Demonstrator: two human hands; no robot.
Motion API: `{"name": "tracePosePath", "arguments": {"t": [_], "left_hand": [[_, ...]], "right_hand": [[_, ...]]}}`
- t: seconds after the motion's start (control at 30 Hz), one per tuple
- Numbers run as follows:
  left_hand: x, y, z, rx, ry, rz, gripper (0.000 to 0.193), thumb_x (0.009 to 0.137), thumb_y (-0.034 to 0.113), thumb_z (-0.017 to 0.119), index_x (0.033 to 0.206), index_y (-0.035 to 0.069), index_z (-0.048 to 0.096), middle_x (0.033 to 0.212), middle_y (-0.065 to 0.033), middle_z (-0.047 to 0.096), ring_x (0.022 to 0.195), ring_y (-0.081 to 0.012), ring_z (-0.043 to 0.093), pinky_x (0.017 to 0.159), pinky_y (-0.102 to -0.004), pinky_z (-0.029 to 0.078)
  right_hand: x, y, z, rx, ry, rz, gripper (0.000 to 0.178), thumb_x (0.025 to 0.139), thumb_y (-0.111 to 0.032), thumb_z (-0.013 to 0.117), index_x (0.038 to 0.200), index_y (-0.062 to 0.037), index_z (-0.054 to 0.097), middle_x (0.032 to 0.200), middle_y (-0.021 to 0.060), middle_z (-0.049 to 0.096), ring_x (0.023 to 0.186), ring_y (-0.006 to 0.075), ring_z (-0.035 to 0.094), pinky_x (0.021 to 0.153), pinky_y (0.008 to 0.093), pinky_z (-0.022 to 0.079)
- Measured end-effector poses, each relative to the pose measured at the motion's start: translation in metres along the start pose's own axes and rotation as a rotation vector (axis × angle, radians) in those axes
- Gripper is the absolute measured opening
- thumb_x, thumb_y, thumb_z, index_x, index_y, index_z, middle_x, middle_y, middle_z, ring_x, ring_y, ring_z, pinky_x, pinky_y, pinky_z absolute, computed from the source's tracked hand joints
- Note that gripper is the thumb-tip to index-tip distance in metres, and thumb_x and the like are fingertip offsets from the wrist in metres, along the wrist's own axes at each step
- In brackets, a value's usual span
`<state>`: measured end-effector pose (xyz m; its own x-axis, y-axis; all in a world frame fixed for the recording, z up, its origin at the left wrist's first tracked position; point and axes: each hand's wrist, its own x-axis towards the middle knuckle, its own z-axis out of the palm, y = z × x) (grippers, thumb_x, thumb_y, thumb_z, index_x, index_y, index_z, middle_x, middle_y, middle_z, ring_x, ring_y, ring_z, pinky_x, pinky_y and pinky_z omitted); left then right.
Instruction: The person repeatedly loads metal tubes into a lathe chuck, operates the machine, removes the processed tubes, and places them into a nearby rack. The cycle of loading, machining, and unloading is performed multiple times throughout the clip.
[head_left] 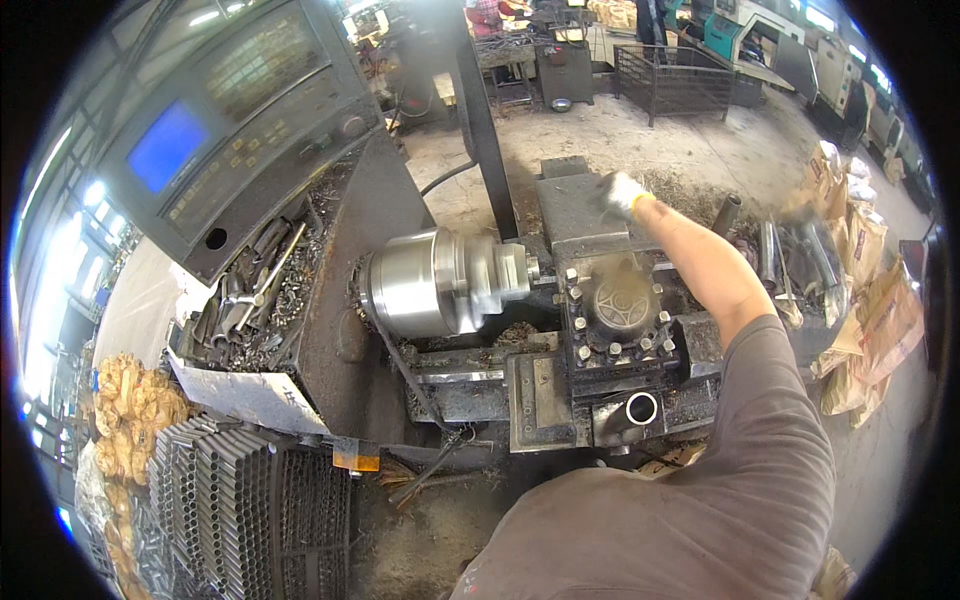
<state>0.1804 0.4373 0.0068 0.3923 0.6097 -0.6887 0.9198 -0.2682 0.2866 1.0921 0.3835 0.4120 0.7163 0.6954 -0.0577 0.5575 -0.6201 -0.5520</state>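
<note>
One hand in view: the right hand (624, 193), in a pale work glove with a yellow cuff, reaches out at about one o'clock from the picture's middle, over the far end of the lathe carriage (580, 215). It is motion-blurred, so whether it is clenched, released or grasping anything cannot be told. The bare forearm runs back toward four o'clock into a grey-brown sleeve (760, 440). The left hand does not show.

Nearest item: the carriage's flat grey top plate, directly beneath the gloved hand.

Tool post (612, 312): dark square block studded with bolt heads, at three o'clock from the chuck, just beside it.

Chuck (440, 282): bright steel cylinder at picture centre, axis horizontal, its face toward the tool post.

Short steel tube (641, 408): open end upward, at six o'clock from the tool post, on the carriage's near edge.

Control panel (215, 120): grey console with a blue screen, at ten o'clock from the chuck.

Loose hand tools and swarf (250, 295): heaped in a tray at nine o'clock from the chuck.

Stacked steel tubes (240, 500): bundled at seven o'clock.

Brown paper sacks (870, 300): at three o'clock, well apart from the hand.
</note>
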Motion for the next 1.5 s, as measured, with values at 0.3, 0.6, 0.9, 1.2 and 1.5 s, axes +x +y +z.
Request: {"name": "tracePosePath", "arguments": {"t": [0.3, 0.6, 0.9, 1.2, 1.5], "left_hand": [[0.092, 0.049, -0.046, -0.386, 0.221, 0.469, 0.031, 0.093, 0.034, 0.069, 0.112, 0.009, 0.072, 0.112, -0.0152, 0.077, 0.094, -0.0395, 0.073, 0.08, -0.0502, 0.059], [0.063, 0.062, -0.031, 0.127, 0.068, 0.355, 0.039, 0.097, 0.036, 0.063, 0.119, 0.004, 0.07, 0.112, -0.0168, 0.076, 0.095, -0.0379, 0.072, 0.083, -0.0505, 0.058], [0.082, 0.053, -0.04, 0.159, -0.104, 0.265, 0.04, 0.095, 0.034, 0.065, 0.122, 0.005, 0.07, 0.114, -0.0163, 0.075, 0.097, -0.0348, 0.072, 0.085, -0.0504, 0.058], [0.207, 0.118, -0.104, 0.481, -0.083, 0.909, 0.041, 0.094, 0.032, 0.068, 0.126, 0.006, 0.071, 0.116, -0.0157, 0.074, 0.099, -0.0317, 0.072, 0.087, -0.0502, 0.057], [0.223, 0.162, -0.115, 0.485, -0.08, 0.942, 0.031, 0.089, 0.033, 0.071, 0.108, 0.009, 0.074, 0.106, -0.0192, 0.074, 0.097, -0.04, 0.07, 0.082, -0.0483, 0.056]], "right_hand": [[-0.053, -0.153, 0.067, -0.59, -0.538, -0.456, 0.037, 0.088, -0.043, 0.083, 0.1, -0.0074, 0.079, 0.097, 0.0135, 0.081, 0.089, 0.0269, 0.076, 0.078, 0.0436, 0.06], [-0.005, -0.091, 0.075, -0.484, -0.736, -0.371, 0.035, 0.101, -0.032, 0.066, 0.125, -0.0074, 0.074, 0.121, 0.0142, 0.075, 0.112, 0.0254, 0.07, 0.094, 0.0419, 0.055], [-0.194, -0.063, -0.052, -0.003, 0.294, -0.206, 0.057, 0.078, -0.022, 0.085, 0.13, -0.0057, 0.066, 0.113, 0.0191, 0.076, 0.103, 0.0319, 0.074, 0.09, 0.0431, 0.058], [-0.519, 0.083, 0.045, 0.266, 0.437, 0.919, 0.051, 0.083, -0.038, 0.083, 0.118, -0.0009, 0.074, 0.096, 0.0169, 0.074, 0.09, 0.0272, 0.071, 0.086, 0.0401, 0.055], [-0.541, 0.055, 0.064, 0.395, 0.441, 0.473, 0.053, 0.092, -0.023, 0.078, 0.141, -0.0062, 0.065, 0.127, 0.0125, 0.076, 0.1, 0.0206, 0.075, 0.093, 0.0367, 0.062]]}}
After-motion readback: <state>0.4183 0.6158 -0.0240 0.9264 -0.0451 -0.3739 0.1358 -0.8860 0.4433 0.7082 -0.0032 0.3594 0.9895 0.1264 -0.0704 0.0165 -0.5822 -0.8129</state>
